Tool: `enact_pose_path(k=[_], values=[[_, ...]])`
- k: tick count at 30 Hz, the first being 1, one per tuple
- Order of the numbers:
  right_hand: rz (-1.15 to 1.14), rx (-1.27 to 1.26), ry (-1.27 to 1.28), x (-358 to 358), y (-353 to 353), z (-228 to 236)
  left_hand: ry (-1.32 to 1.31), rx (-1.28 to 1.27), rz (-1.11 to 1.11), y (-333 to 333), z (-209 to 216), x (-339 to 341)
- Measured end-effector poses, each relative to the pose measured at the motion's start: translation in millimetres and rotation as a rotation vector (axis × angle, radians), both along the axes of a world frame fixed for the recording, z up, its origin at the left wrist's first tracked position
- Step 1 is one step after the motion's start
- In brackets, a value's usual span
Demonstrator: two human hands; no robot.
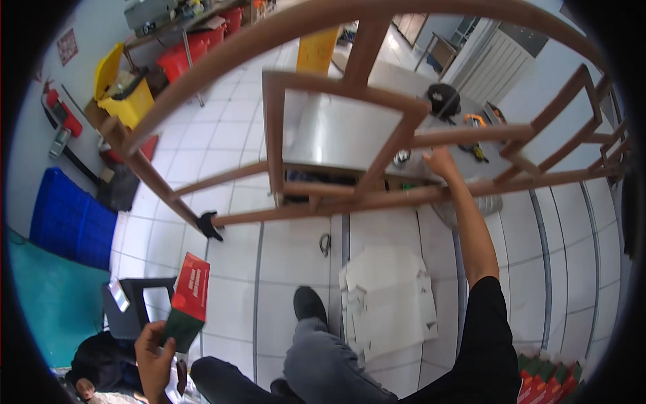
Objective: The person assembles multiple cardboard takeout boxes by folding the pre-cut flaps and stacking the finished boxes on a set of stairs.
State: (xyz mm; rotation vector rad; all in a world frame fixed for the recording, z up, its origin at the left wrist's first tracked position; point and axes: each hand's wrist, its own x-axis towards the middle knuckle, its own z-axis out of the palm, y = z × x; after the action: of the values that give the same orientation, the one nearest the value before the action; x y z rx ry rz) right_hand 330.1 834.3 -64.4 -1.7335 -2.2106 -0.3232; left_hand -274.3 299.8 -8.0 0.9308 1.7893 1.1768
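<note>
At the lower left, my left hand [155, 358] grips a small red and green carton [188, 301] by its green end, thumb on one side. Ahead and to the right, my right arm stretches out. My right hand [440, 163] has its fingers curled in by the rails of a large brown wooden frame [296, 214]; what they hold, if anything, is too small to make out. This frame spans the view with a curved top bar and several cross-pieces, and it looks blurred. Past it stands a table with a shiny metal top [330, 135].
Flattened white cardboard [389, 303] lies on the tiled floor before my legs. More red and green cartons [548, 380] stand at the lower right. A black stool [128, 306] is at left, near a blue crate [70, 217], a yellow bin [128, 101] and a fire extinguisher [62, 108].
</note>
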Motion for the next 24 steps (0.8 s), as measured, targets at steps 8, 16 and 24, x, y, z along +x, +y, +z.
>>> enact_pose_path(k=[8, 16, 24], values=[[-0.012, -0.169, 0.234, 23.5, 145.2, -4.3, 0.613, -0.194, -0.084, 80.5, 21.7, 19.5], [-0.175, -0.110, 0.020, 87.3, 234.0, -31.2, 1.117, -0.263, 0.199, -58.4, -112.4, 13.1], [-0.300, -0.230, 0.279, 76.5, 223.9, -3.8, 0.935, -0.263, 0.414, -32.3, -75.6, 47.3]])
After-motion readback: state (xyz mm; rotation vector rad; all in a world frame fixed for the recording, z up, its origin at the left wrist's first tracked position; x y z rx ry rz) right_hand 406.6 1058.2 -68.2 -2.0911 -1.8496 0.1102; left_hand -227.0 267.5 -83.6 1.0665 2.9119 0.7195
